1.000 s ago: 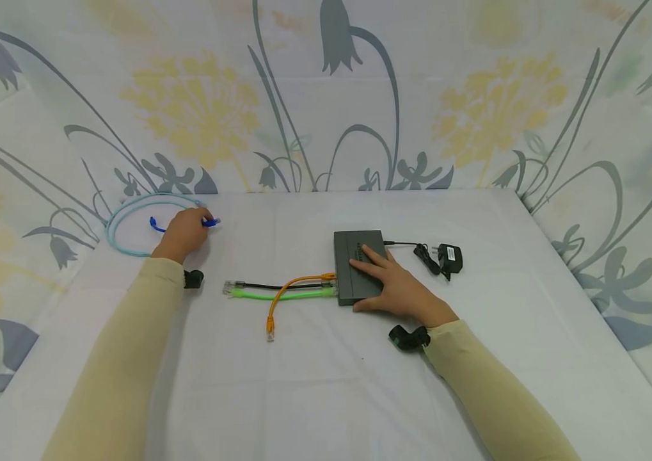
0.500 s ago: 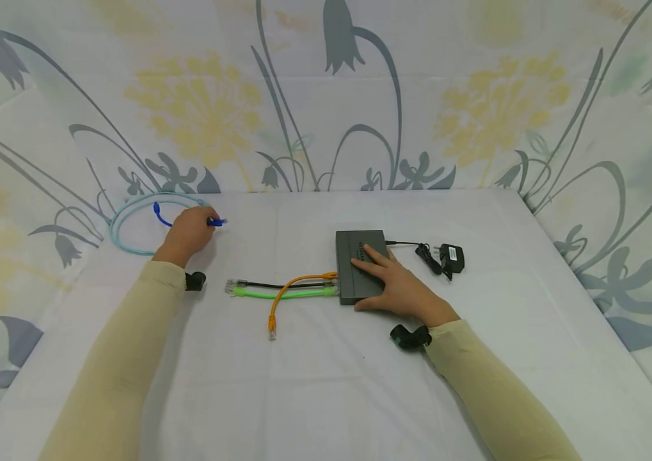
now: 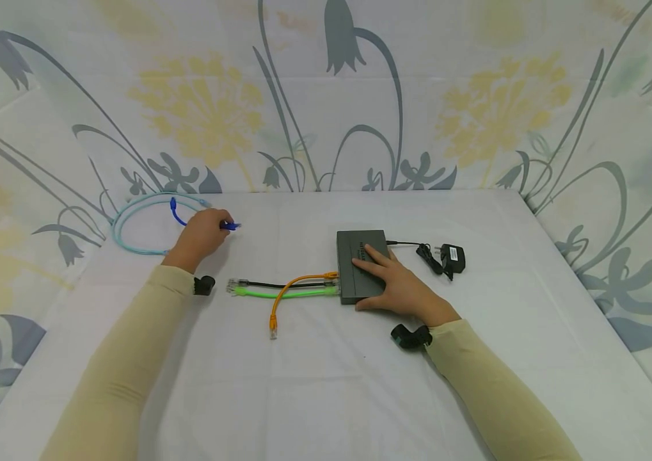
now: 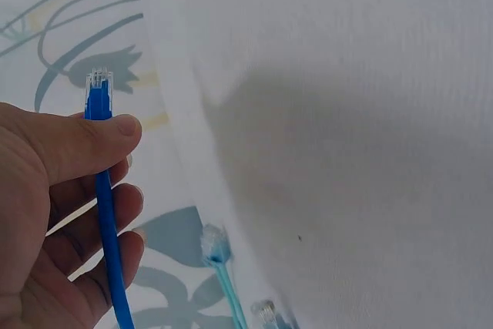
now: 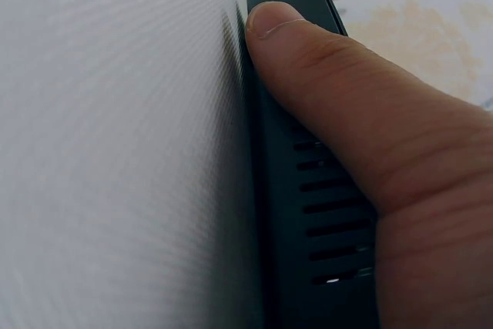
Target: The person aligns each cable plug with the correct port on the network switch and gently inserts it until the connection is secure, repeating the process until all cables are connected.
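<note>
My left hand pinches a short blue Ethernet cable just behind one clear plug, at the back left of the table. In the left wrist view, the thumb lies across the boot of the blue plug and the cord runs down past the fingers. The blue cable's other end sticks up behind the hand. My right hand rests spread on a dark grey network switch, fingers straight on its top. In the right wrist view its thumb presses the vented side. Orange, black and green cables come from the switch's left side.
A coiled light-blue cable lies at the back left, beside the left hand. A black power adapter with its bundled cord lies right of the switch, wired to it. Floral cloth stands behind the white table.
My left hand has moved right with the blue cable, away from the light-blue coil. The right hand stays on the switch, and the other cables lie as before.
</note>
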`<state>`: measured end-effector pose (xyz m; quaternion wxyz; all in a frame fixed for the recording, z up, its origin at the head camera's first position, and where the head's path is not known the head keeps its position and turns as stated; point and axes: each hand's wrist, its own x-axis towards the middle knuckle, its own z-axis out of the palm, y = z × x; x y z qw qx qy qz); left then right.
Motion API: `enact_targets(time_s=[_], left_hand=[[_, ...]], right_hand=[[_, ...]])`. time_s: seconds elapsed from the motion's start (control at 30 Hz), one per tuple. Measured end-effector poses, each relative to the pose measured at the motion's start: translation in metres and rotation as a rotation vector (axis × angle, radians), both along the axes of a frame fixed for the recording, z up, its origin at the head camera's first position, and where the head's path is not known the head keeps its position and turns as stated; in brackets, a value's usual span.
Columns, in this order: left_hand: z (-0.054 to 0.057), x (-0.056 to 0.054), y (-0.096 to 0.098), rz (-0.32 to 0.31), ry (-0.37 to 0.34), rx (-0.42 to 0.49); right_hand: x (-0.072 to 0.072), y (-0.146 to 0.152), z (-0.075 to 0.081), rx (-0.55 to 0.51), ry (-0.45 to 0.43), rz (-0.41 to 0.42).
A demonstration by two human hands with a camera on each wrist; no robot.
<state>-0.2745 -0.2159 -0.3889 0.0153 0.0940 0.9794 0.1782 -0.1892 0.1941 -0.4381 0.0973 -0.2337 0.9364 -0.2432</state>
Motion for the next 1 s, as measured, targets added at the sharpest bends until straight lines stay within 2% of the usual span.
enact_targets(time_s=[0.33,0.57,0.7,0.87,1.0], left_hand=[[0.001,0.004,0.021,-0.093,0.019,-0.023],[-0.004,0.007,0.036,-0.141,-0.004,-0.063],[-0.006,0.008,0.043,-0.175,0.008,-0.080],[-0.006,0.009,0.049,-0.191,0.032,-0.092],[-0.002,0.011,0.054,-0.201,0.034,-0.101]], right_hand=[[0.000,0.000,0.001,-0.011,0.002,0.004],[0.000,0.001,0.001,-0.016,0.000,0.005],[0.000,0.001,0.001,-0.017,0.000,0.009],[0.001,0.001,0.001,-0.017,0.005,0.011],[0.001,0.001,0.002,-0.017,0.001,0.008]])
